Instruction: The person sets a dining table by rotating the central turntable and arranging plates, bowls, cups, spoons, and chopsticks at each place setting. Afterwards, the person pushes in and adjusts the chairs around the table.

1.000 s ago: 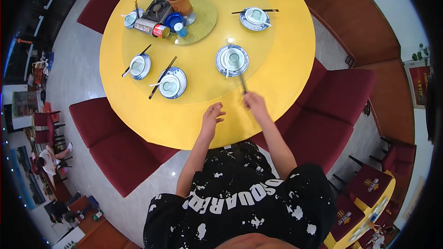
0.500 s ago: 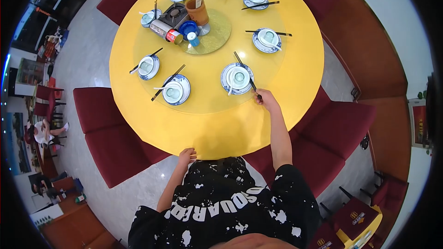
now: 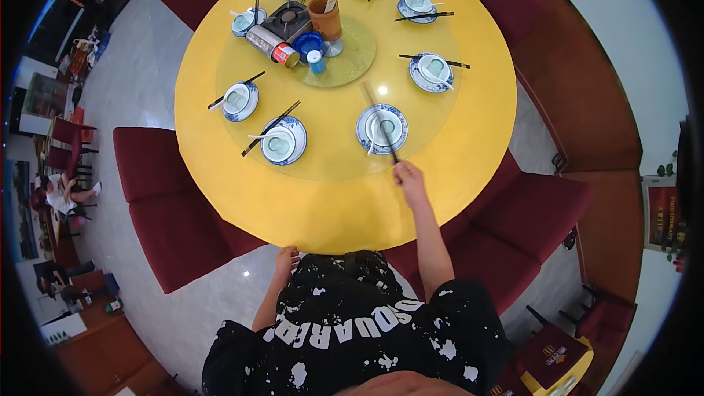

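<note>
My right hand (image 3: 411, 182) is closed round the near end of a pair of dark chopsticks (image 3: 391, 148). Motion blurs their far ends, which point away over a place setting: a blue-rimmed plate (image 3: 360, 132) bearing a white bowl, a clear glass (image 3: 384, 130) and a white spoon (image 3: 372, 147). At the near edge of the yellow round table (image 3: 323, 213) is my left hand (image 3: 286, 259), its fingers curled in and no object showing in them. To the left, another plate (image 3: 300, 148) carries a bowl and glass, with chopsticks (image 3: 273, 127) across its side.
Several similar settings ring the table. A glass turntable (image 3: 356, 66) carries a portable stove (image 3: 287, 20), a brown cup (image 3: 325, 18), a blue bowl (image 3: 308, 42) and cans. Maroon chairs (image 3: 172, 209) stand round it. Two people are far off at left.
My right hand has moved left and toward me, carrying the chopsticks from the plate's right side across its front. My left hand has drawn slightly back, its fingers more curled. The view has shifted a little.
</note>
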The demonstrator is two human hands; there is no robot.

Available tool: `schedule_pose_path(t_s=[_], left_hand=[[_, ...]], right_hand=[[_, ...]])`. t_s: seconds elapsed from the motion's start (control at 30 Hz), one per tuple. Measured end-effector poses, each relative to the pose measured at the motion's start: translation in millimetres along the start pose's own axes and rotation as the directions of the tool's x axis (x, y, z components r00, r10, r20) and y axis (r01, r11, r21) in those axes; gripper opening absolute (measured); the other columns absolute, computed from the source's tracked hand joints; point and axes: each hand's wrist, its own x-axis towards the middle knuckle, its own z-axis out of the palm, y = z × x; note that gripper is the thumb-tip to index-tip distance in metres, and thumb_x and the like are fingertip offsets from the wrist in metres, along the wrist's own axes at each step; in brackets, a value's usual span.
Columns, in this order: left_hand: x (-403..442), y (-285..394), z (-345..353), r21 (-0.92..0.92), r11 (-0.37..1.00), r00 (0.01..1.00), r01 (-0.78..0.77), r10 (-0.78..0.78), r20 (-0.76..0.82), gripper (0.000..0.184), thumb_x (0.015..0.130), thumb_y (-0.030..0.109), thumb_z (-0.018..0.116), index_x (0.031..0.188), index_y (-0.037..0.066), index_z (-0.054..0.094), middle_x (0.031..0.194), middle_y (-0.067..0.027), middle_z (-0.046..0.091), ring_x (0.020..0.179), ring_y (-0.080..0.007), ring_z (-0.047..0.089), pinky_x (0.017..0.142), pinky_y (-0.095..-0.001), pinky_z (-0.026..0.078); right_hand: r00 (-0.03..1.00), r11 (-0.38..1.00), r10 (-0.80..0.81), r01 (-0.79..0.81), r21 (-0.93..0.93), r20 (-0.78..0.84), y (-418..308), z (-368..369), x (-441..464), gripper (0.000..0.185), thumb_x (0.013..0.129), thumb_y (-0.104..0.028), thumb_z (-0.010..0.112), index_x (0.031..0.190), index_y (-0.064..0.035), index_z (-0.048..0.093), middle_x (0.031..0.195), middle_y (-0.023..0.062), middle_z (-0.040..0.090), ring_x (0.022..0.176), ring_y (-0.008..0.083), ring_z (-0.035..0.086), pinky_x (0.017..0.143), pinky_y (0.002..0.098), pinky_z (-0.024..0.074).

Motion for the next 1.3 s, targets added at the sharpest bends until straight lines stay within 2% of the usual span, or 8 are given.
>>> schedule_pose_path(t_s=[0.1, 0.27, 0.37, 0.5, 0.73, 1.13, 1.23, 1.3], left_hand=[[-10.8, 5.1, -2.0, 0.016, 0.998, 0.998, -0.061, 0.061, -0.006, 0.028, 0.091, 0.031, 0.060, 0.108, 0.009, 0.065, 0.095, -0.0056, 0.066, 0.078, -0.0171, 0.063, 0.065, -0.0331, 0.049], [4.1, -4.7, -17.5, 0.152, 0.980, 0.992, -0.127, 0.121, 0.046, 0.029, 0.091, 0.031, 0.060, 0.108, 0.009, 0.066, 0.096, -0.0050, 0.066, 0.077, -0.0166, 0.063, 0.064, -0.0309, 0.048], [9.3, -13.4, -22.2, 0.151, 0.982, 0.992, -0.114, 0.103, 0.076, 0.032, 0.094, 0.031, 0.057, 0.117, 0.011, 0.064, 0.104, -0.0064, 0.067, 0.087, -0.0194, 0.065, 0.069, -0.0345, 0.050], [7.3, -19.4, -19.0, 0.081, 0.989, 0.991, -0.121, 0.116, 0.072, 0.031, 0.096, 0.032, 0.055, 0.118, 0.012, 0.062, 0.103, -0.0063, 0.067, 0.083, -0.0197, 0.066, 0.066, -0.0348, 0.051], [1.5, -9.4, -13.1, 0.073, 0.990, 0.992, -0.117, 0.113, 0.065, 0.031, 0.094, 0.032, 0.056, 0.115, 0.011, 0.062, 0.102, -0.0066, 0.067, 0.085, -0.0207, 0.066, 0.067, -0.0343, 0.051], [10.9, -13.5, -20.9, 0.076, 0.987, 0.987, -0.139, 0.131, 0.096, 0.027, 0.092, 0.032, 0.057, 0.106, 0.011, 0.065, 0.097, -0.0034, 0.067, 0.080, -0.0181, 0.064, 0.066, -0.0330, 0.049], [12.5, -16.3, -22.7, 0.069, 0.988, 0.984, -0.137, 0.127, 0.124, 0.027, 0.092, 0.034, 0.057, 0.107, 0.013, 0.064, 0.097, -0.0012, 0.065, 0.078, -0.0164, 0.063, 0.066, -0.0325, 0.049], [11.5, -13.8, -23.9, 0.156, 0.975, 0.985, -0.158, 0.146, 0.089, 0.028, 0.090, 0.034, 0.057, 0.105, 0.011, 0.067, 0.096, -0.0059, 0.069, 0.079, -0.0218, 0.066, 0.066, -0.0371, 0.051]], right_hand=[[0.985, 0.992, 0.119, -0.124, 0.032, 0.121, 39.3, 28.0, -4.6, 0.025, 0.101, -0.020, 0.056, 0.110, 0.0013, 0.065, 0.073, -0.0007, 0.056, 0.060, 0.0076, 0.047, 0.054, 0.0219, 0.0369], [0.969, 0.967, 0.230, -0.238, 0.087, 0.096, 64.1, 43.7, 7.6, 0.024, 0.101, -0.017, 0.055, 0.110, 0.0035, 0.064, 0.074, 0.0013, 0.056, 0.059, 0.0090, 0.048, 0.052, 0.0226, 0.0364], [0.966, 0.929, 0.249, -0.258, 0.266, 0.068, 71.7, 41.3, 17.1, 0.022, 0.101, -0.014, 0.053, 0.111, 0.0037, 0.062, 0.074, 0.0020, 0.056, 0.059, 0.0095, 0.048, 0.051, 0.0228, 0.0368], [0.956, 0.880, 0.286, -0.291, 0.376, 0.072, 66.6, 37.1, 21.4, 0.021, 0.100, -0.014, 0.055, 0.112, 0.0027, 0.062, 0.075, 0.0036, 0.055, 0.058, 0.0110, 0.049, 0.050, 0.0233, 0.0372], [0.962, 0.884, 0.258, -0.200, 0.423, -0.086, 71.2, 44.8, 32.5, 0.016, 0.101, -0.016, 0.056, 0.107, -0.0019, 0.061, 0.079, 0.0043, 0.060, 0.062, 0.0123, 0.052, 0.056, 0.0251, 0.0434], [0.939, 0.999, -0.015, 0.026, 0.026, -0.345, 83.0, 58.1, 29.5, 0.029, 0.094, -0.015, 0.063, 0.119, 0.0007, 0.059, 0.085, 0.0045, 0.063, 0.065, 0.0094, 0.058, 0.055, 0.0231, 0.0445], [0.913, 0.997, -0.072, 0.053, -0.058, -0.401, 93.2, 56.2, 29.2, 0.032, 0.090, -0.015, 0.064, 0.117, 0.0039, 0.061, 0.085, 0.0048, 0.064, 0.067, 0.0113, 0.058, 0.061, 0.0247, 0.0461], [0.875, 0.979, -0.140, 0.051, -0.198, -0.464, 100.0, 49.8, 27.7, 0.033, 0.090, -0.015, 0.063, 0.117, 0.0032, 0.061, 0.083, 0.0041, 0.063, 0.069, 0.0111, 0.057, 0.063, 0.0254, 0.0466]])
